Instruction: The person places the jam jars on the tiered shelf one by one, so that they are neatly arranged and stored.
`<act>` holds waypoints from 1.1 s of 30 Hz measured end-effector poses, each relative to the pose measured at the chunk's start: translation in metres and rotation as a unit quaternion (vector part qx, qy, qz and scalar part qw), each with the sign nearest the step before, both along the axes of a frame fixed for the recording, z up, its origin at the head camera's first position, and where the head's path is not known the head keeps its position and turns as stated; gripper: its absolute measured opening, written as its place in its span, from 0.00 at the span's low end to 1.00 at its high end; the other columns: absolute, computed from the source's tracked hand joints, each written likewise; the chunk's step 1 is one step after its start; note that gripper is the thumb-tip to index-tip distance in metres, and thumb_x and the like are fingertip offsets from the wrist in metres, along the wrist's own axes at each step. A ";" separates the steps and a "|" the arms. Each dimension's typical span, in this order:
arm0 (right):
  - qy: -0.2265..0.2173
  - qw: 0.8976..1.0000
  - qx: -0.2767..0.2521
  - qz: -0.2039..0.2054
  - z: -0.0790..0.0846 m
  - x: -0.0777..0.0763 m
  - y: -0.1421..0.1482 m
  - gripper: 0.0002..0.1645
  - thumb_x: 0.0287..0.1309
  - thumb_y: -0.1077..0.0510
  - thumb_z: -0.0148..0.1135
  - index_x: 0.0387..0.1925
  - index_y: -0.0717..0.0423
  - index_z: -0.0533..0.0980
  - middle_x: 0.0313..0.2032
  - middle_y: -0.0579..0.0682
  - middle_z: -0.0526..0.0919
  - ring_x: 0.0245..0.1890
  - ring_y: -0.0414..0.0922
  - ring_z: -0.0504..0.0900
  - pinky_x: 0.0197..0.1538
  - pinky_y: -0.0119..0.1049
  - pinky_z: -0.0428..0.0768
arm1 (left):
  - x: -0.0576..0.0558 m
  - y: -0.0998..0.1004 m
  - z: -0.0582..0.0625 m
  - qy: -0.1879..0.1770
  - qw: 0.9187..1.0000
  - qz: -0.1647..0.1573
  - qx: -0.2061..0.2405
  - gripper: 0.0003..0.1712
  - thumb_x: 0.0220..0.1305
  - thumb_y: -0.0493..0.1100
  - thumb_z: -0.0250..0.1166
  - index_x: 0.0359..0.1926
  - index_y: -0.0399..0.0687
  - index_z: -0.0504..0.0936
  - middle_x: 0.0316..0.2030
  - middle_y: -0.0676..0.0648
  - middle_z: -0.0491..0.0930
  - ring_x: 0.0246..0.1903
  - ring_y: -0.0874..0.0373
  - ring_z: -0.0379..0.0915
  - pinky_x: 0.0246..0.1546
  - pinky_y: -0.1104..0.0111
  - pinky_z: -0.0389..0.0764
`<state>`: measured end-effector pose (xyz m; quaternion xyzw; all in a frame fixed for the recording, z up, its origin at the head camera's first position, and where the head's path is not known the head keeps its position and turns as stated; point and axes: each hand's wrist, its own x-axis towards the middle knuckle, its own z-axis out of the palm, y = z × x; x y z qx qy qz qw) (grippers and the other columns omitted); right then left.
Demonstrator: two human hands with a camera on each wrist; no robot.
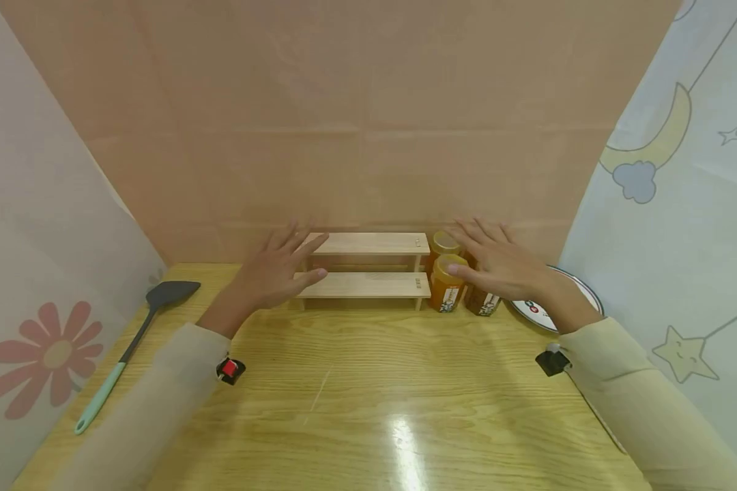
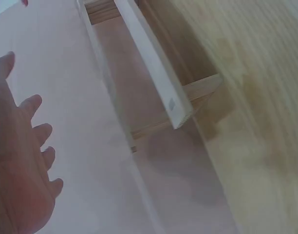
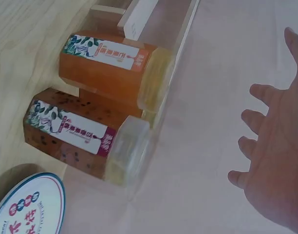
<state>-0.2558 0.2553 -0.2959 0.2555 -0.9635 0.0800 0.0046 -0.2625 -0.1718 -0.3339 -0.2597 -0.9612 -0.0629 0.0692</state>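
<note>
Our left hand (image 1: 276,273) and right hand (image 1: 505,264), outspread, hold nothing at centre left and centre right; a two-tier wooden shelf (image 1: 364,285) stands mid-frame on the counter (image 1: 356,368), beside jars (image 1: 447,290).

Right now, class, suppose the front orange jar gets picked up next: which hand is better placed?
Probably the right hand: it is empty and hovers close by the orange jar. The left hand, also empty, is at the wooden rack's opposite end.
</note>
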 end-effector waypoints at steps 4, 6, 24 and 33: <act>0.003 1.000 -0.020 -0.006 -0.005 0.002 0.012 0.45 0.75 0.31 0.46 0.83 0.31 0.42 0.84 0.48 0.41 0.84 0.61 0.34 0.78 0.72 0.33 | -0.001 -0.007 -0.012 -0.003 1.000 0.005 0.027 0.42 0.77 0.72 0.40 0.83 0.64 0.48 0.84 0.47 0.40 0.84 0.43 0.32 0.81 0.40 0.36; 0.006 0.999 -0.030 -0.011 -0.009 0.003 0.020 0.44 0.75 0.32 0.47 0.83 0.32 0.43 0.84 0.49 0.43 0.84 0.61 0.35 0.78 0.73 0.34 | 0.000 -0.011 -0.018 -0.008 0.999 0.013 0.049 0.40 0.79 0.70 0.40 0.83 0.61 0.51 0.84 0.45 0.43 0.84 0.43 0.34 0.81 0.40 0.37; -0.042 0.983 -0.129 -0.121 -0.070 0.002 0.071 0.50 0.74 0.32 0.51 0.82 0.55 0.50 0.80 0.66 0.54 0.77 0.72 0.53 0.71 0.77 0.56 | -0.006 -0.032 -0.105 -0.118 0.918 0.166 0.340 0.30 0.79 0.54 0.53 0.76 0.48 0.68 0.77 0.37 0.63 0.77 0.35 0.55 0.73 0.35 0.61; -0.052 0.972 -0.187 -0.136 -0.086 -0.007 0.071 0.49 0.74 0.35 0.53 0.82 0.56 0.51 0.78 0.68 0.57 0.75 0.72 0.58 0.70 0.74 0.62 | -0.014 -0.029 -0.132 -0.142 0.843 0.183 0.485 0.25 0.80 0.46 0.54 0.72 0.45 0.73 0.71 0.38 0.73 0.70 0.41 0.69 0.68 0.47 0.74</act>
